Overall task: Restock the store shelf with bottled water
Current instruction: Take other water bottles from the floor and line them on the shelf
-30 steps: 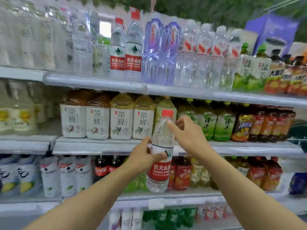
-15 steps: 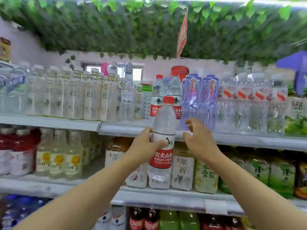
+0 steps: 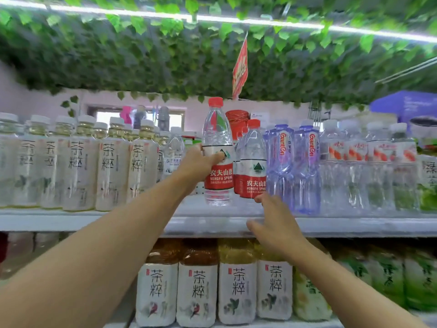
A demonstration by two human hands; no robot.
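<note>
The water bottle (image 3: 218, 152) with the red cap and red label stands upright at the front edge of the top shelf (image 3: 354, 224), its base at or just above the shelf surface; which of the two cannot be told. The left hand (image 3: 201, 165) grips it around the middle, thumb across the upper part of the label and fingers wrapped behind. Just to its right, touching or nearly so, is a matching red-label bottle (image 3: 251, 159) already in place.

The right hand (image 3: 275, 223) holds nothing. Its fingers are spread and relaxed, and it hovers at the shelf's front edge below that second bottle, a fingertip close to the bottle's base.

Judging by the thin clear plastic, the bottle is probably full and fairly heavy for its size, with a wall that gives under a squeeze. The label band looks like the surest place to grip; the bare plastic above could be slicker.

Further right stand blue-tinted bottles (image 3: 293, 166); toward the left end are pale tea bottles (image 3: 111, 171). Green plastic leaves (image 3: 165, 55) hang over the shelf.
</note>
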